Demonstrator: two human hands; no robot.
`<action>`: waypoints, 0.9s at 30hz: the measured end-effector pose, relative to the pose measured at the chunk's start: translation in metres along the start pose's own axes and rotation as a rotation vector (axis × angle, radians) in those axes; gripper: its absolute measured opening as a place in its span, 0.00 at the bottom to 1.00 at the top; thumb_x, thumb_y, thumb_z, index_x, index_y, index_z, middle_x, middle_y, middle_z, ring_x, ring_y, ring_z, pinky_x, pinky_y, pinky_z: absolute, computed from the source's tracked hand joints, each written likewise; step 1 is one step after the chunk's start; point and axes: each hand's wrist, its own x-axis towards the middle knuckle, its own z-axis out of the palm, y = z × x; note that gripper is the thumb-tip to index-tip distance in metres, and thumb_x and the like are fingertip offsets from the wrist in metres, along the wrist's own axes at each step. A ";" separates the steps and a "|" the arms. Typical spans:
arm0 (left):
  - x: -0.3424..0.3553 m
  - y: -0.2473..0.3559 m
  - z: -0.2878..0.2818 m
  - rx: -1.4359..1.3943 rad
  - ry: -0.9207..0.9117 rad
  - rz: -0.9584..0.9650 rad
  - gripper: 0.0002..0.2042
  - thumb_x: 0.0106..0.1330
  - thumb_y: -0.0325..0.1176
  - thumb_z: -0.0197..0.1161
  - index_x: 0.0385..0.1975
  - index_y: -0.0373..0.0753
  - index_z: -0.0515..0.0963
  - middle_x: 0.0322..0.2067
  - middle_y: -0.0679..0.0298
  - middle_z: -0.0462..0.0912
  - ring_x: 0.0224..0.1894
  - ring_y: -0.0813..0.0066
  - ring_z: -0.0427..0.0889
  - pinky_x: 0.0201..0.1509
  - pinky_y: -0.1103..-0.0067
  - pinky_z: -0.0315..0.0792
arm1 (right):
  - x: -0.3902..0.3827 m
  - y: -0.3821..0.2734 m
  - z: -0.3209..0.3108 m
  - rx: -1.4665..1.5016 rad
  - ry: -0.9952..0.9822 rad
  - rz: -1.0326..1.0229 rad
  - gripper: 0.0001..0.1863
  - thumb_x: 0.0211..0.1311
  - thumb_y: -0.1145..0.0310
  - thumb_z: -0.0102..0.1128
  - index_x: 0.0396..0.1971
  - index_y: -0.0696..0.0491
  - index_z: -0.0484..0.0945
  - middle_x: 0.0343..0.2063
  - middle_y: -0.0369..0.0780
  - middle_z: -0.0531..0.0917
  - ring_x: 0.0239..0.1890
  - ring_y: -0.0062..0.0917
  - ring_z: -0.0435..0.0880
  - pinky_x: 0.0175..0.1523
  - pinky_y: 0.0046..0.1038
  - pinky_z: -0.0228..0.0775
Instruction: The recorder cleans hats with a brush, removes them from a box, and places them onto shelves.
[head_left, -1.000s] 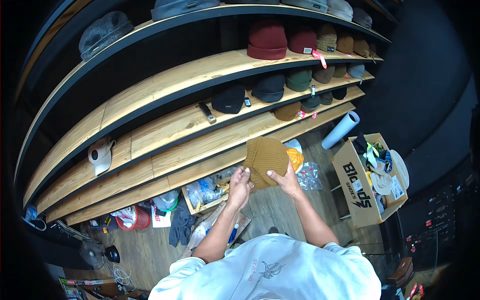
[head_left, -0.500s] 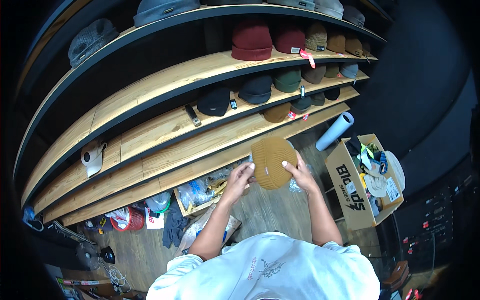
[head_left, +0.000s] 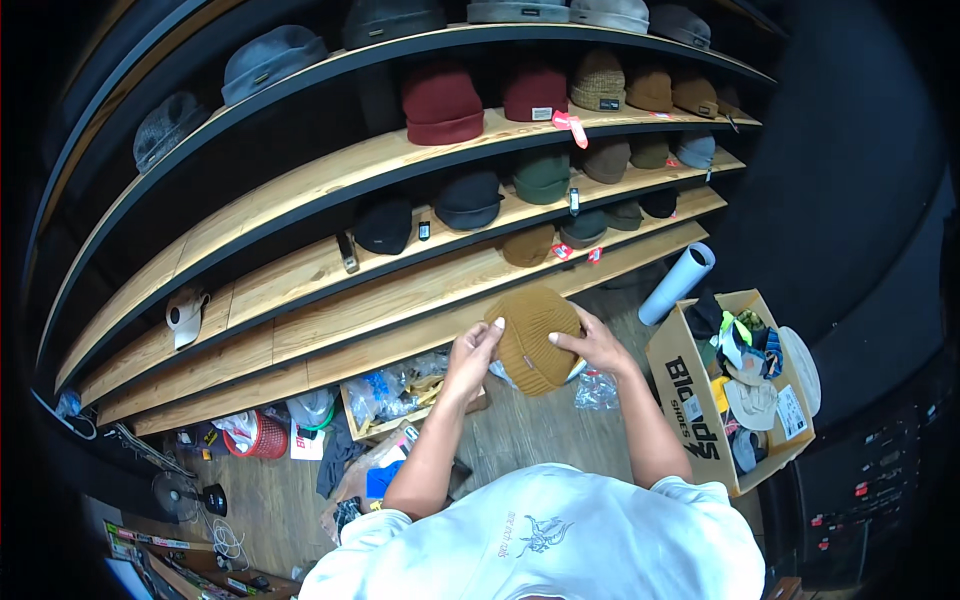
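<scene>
A mustard-brown ribbed knit beanie (head_left: 537,335) is stretched between my two hands, in front of the lowest shelf. My left hand (head_left: 474,358) grips its left edge, thumb on the near face. At the right side my right hand (head_left: 598,346) pinches it, the thumb pressed on the knit and the other fingers hidden behind. A small label shows on the folded cuff, which runs at a slant. A pale, bluish-white edge peeks out below the beanie; what it belongs to is hidden.
Curved wooden shelves (head_left: 290,345) carry several beanies, among them a maroon beanie (head_left: 443,105), and a white cap (head_left: 187,316). A cardboard box (head_left: 690,400) full of hats stands right, beside a rolled tube (head_left: 676,284). A tray of plastic bags (head_left: 350,412) and a red basket (head_left: 268,437) sit lower left.
The beanie has turned in my hands, so its cuff and label now slant more. The pale edge beneath it shows more. My view has shifted, moving the shelved hats leftward and down.
</scene>
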 end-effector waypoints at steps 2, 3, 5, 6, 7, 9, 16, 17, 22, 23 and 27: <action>0.007 -0.003 0.014 -0.151 -0.037 -0.022 0.15 0.72 0.40 0.57 0.46 0.33 0.75 0.38 0.64 0.82 0.35 0.80 0.80 0.44 0.82 0.74 | -0.001 -0.007 -0.008 -0.057 -0.014 -0.005 0.34 0.58 0.66 0.69 0.62 0.59 0.66 0.53 0.40 0.78 0.55 0.23 0.75 0.62 0.26 0.65; 0.009 -0.005 0.019 -0.304 -0.079 -0.042 0.15 0.73 0.39 0.55 0.47 0.33 0.75 0.40 0.62 0.83 0.39 0.78 0.82 0.47 0.79 0.76 | -0.002 -0.009 -0.011 -0.118 -0.023 -0.010 0.34 0.57 0.66 0.69 0.62 0.59 0.66 0.52 0.40 0.79 0.55 0.22 0.75 0.61 0.26 0.66; 0.007 -0.006 0.029 -0.447 -0.114 -0.054 0.15 0.74 0.37 0.52 0.51 0.33 0.73 0.47 0.57 0.82 0.47 0.71 0.82 0.54 0.75 0.76 | -0.003 -0.011 -0.020 -0.141 -0.025 -0.005 0.34 0.57 0.66 0.69 0.62 0.59 0.66 0.52 0.40 0.79 0.55 0.22 0.75 0.61 0.26 0.66; 0.009 -0.014 0.031 -0.582 -0.126 -0.070 0.14 0.74 0.36 0.52 0.52 0.34 0.73 0.47 0.59 0.81 0.46 0.73 0.82 0.52 0.76 0.76 | -0.004 -0.011 -0.023 -0.166 -0.025 0.002 0.34 0.57 0.66 0.69 0.62 0.60 0.66 0.52 0.41 0.79 0.54 0.22 0.76 0.61 0.26 0.66; 0.007 -0.015 0.038 -0.716 -0.141 -0.090 0.14 0.74 0.36 0.51 0.53 0.35 0.72 0.47 0.61 0.81 0.45 0.75 0.82 0.50 0.78 0.77 | -0.006 -0.005 -0.026 -0.163 -0.022 0.002 0.34 0.57 0.66 0.69 0.62 0.60 0.66 0.52 0.41 0.79 0.54 0.22 0.76 0.61 0.26 0.66; 0.002 -0.017 0.053 -0.753 -0.089 -0.092 0.16 0.74 0.37 0.51 0.55 0.35 0.70 0.51 0.58 0.79 0.52 0.72 0.80 0.55 0.75 0.75 | -0.007 0.009 -0.031 -0.074 -0.033 -0.039 0.33 0.57 0.66 0.69 0.61 0.60 0.67 0.52 0.40 0.80 0.54 0.22 0.76 0.60 0.26 0.67; -0.009 0.001 0.053 -0.407 0.046 0.145 0.26 0.72 0.50 0.52 0.57 0.33 0.66 0.53 0.55 0.76 0.54 0.65 0.76 0.61 0.71 0.69 | -0.018 0.007 -0.043 -0.115 0.255 -0.035 0.30 0.60 0.58 0.67 0.57 0.60 0.72 0.49 0.42 0.81 0.53 0.25 0.79 0.59 0.27 0.68; -0.014 -0.005 0.054 -0.280 0.135 0.183 0.26 0.72 0.50 0.53 0.57 0.32 0.66 0.53 0.55 0.75 0.54 0.66 0.76 0.60 0.72 0.69 | -0.018 0.010 -0.044 -0.076 0.298 -0.036 0.29 0.61 0.54 0.65 0.55 0.59 0.73 0.49 0.43 0.82 0.52 0.26 0.79 0.58 0.28 0.69; -0.036 -0.044 0.067 -0.223 0.111 0.169 0.12 0.73 0.35 0.55 0.47 0.34 0.76 0.39 0.65 0.82 0.41 0.80 0.80 0.46 0.81 0.73 | -0.016 0.015 -0.040 -0.193 0.331 0.025 0.31 0.62 0.49 0.62 0.55 0.57 0.73 0.48 0.43 0.82 0.52 0.28 0.80 0.58 0.30 0.69; -0.041 -0.038 0.075 -0.113 0.144 0.188 0.12 0.72 0.36 0.57 0.43 0.32 0.78 0.37 0.65 0.82 0.38 0.81 0.79 0.45 0.81 0.73 | -0.018 0.012 -0.035 -0.270 0.343 0.044 0.31 0.62 0.47 0.61 0.55 0.57 0.74 0.48 0.44 0.82 0.52 0.31 0.81 0.57 0.30 0.69; -0.046 -0.025 0.076 0.521 0.042 0.367 0.19 0.74 0.39 0.52 0.35 0.25 0.78 0.38 0.55 0.84 0.40 0.73 0.81 0.45 0.79 0.72 | -0.025 0.022 -0.006 -0.458 0.438 0.063 0.32 0.61 0.45 0.60 0.54 0.56 0.74 0.46 0.49 0.82 0.52 0.40 0.81 0.56 0.34 0.71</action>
